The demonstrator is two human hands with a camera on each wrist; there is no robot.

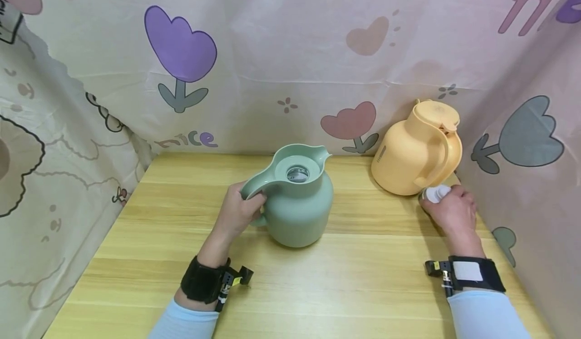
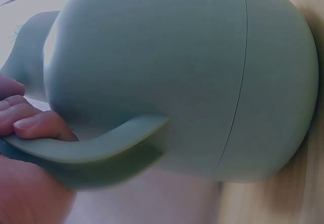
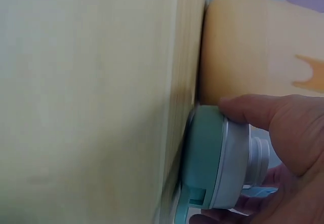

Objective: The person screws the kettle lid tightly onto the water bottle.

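While a yellow jug (image 1: 399, 157) stands beside the lid (image 3: 205, 150), hands (image 1: 240, 205) (image 1: 454, 213) gripping; left, green jug (image 1: 297, 213) by handle (image 1: 259, 183), right, that lid

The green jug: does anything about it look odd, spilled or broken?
The green jug is uncovered. A matching green lid is upside down in the right hand, pale plug upward, beside the yellow jug. The colour suggests it belongs to the green jug. No spill or damage shows.

The right grip (image 1: 453, 212) hides the lid (image 1: 436, 193) — partly.
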